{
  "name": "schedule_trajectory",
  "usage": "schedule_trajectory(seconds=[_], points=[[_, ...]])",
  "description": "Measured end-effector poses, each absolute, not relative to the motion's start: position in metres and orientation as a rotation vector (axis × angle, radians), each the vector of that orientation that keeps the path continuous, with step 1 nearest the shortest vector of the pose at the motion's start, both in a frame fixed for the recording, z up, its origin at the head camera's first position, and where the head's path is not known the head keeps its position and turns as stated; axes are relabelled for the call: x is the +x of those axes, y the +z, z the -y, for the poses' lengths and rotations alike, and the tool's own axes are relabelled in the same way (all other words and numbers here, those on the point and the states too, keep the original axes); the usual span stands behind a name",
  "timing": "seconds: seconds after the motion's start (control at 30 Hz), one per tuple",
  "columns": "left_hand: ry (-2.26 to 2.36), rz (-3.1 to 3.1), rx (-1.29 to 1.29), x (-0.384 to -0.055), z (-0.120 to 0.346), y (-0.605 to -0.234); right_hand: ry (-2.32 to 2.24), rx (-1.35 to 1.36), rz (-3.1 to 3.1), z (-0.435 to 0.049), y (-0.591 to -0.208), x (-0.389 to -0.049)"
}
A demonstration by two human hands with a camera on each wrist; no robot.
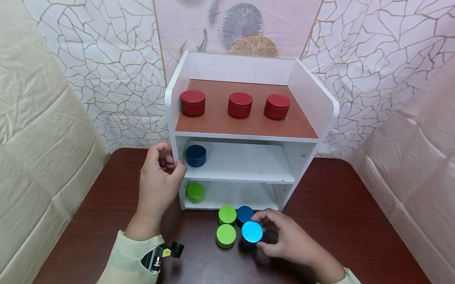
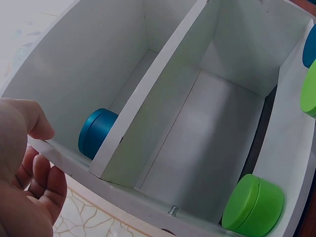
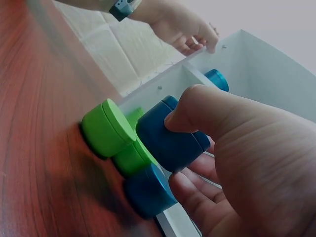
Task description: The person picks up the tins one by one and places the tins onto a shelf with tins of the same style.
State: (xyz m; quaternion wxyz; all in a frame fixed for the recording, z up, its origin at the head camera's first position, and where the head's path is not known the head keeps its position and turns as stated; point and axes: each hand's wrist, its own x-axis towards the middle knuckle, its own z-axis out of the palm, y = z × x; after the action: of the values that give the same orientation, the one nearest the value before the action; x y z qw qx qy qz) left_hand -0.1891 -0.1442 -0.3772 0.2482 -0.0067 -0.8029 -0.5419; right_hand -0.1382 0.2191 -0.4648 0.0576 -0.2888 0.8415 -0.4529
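Note:
My right hand (image 1: pixel 289 239) pinches a round blue tin (image 1: pixel 252 232) between thumb and fingers, a little above the table. Beside it on the table stand another blue tin (image 1: pixel 245 215) and two green tins (image 1: pixel 227 215) (image 1: pixel 226 236), just before the shelf's front. With thumb inside and fingers outside, my left hand (image 1: pixel 158 179) grips the left side panel of the white shelf unit (image 2: pixel 74 173). Near that thumb, a blue tin (image 2: pixel 98 131) sits at the left end of the middle shelf. Below it, a green tin (image 2: pixel 253 205) occupies the bottom level's left end.
Three red tins (image 1: pixel 193 103) (image 1: pixel 240 105) (image 1: pixel 277 106) stand in a row on the brown top board (image 1: pixel 219 127). The shelf unit stands on a dark red-brown table (image 1: pixel 329 205). Patterned cloth (image 1: pixel 117 70) hangs behind, with plain pale cloth at both sides.

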Motion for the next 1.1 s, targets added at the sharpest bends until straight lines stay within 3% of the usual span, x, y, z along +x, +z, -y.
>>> schedule_trajectory(seconds=[1.1], points=[[-1.470, 2.160, -0.037, -0.189, 0.143, -0.379, -1.459, -1.032, -2.580, -0.209, -0.416, -0.153]])
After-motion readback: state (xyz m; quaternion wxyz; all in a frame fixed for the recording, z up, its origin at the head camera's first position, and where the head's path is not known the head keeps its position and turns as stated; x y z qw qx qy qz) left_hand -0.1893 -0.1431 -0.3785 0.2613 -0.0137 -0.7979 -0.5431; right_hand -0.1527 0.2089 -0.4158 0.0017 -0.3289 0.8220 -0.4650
